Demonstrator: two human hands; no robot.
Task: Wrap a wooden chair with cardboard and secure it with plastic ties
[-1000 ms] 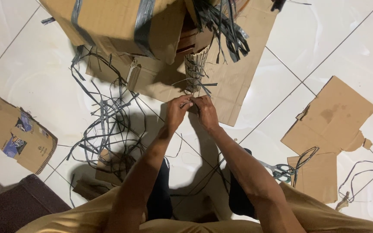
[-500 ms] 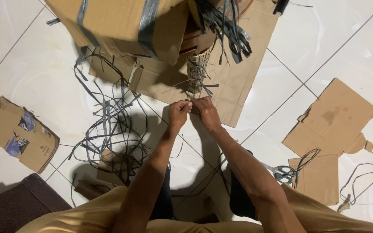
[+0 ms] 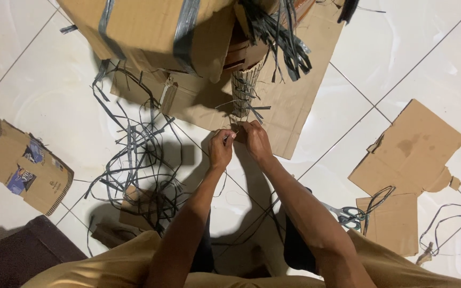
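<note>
The left hand [image 3: 221, 150] and the right hand [image 3: 256, 140] meet fingertip to fingertip, each grip pinched shut on a thin dark strand [image 3: 230, 136] at the lower end of a narrow woven column of pale strips laced with dark ones [image 3: 244, 93]. The strand is too fine to tell which hand has the firmer hold.

That woven column stands on a flat brown cardboard sheet [image 3: 294, 101] spread on the white tiled floor [image 3: 422, 58], and its top disappears under a large brown cardboard box bound with grey tape [image 3: 150, 32]. A bundle of loose dark grey strips [image 3: 278, 37] hangs just right of the column's top. Left of the column and lower, a tangle of dark plastic strips [image 3: 134, 160] sprawls over the floor. Farther left of it lies a torn printed cardboard piece [image 3: 25, 168]. Right of the column, well apart, lie two brown cardboard offcuts [image 3: 406, 149], with grey-handled scissors [image 3: 348, 215] beside the lower one.
</note>
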